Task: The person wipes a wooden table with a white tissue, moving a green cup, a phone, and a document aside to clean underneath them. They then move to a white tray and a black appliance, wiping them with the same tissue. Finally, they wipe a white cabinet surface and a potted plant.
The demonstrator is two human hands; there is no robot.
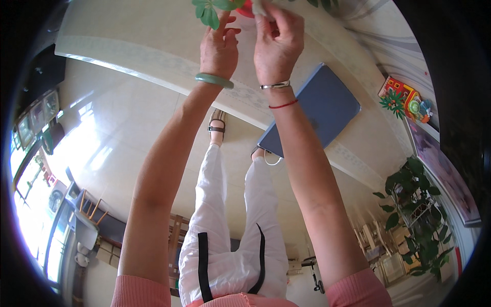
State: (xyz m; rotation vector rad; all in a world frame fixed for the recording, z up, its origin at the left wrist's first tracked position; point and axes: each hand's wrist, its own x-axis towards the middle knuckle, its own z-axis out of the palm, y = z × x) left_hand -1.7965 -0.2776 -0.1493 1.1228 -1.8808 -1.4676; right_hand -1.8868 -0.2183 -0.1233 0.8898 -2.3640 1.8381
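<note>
At the top edge, my left hand [220, 53] reaches up under a cluster of green leaves [208, 13]. Its fingers are apart, one stretched up behind the leaves, and I cannot make out a grip on them. A jade-green bangle [215, 80] circles that wrist. My right hand [280, 43] is closed in a pinch on a pale, cloth-like piece [260, 8], which the frame's edge cuts off. Between the hands, a bright red rounded thing [246, 9] shows only in part. A silver bracelet and a red cord sit on my right wrist.
Under my right forearm a flat blue-grey panel [327, 110] lies at the pale ledge's edge [138, 79]. To the right are a colourful toy house [401, 100], a picture panel [445, 169] and a leafy plant [417, 215]. Chairs [89, 212] stand at left by bright windows.
</note>
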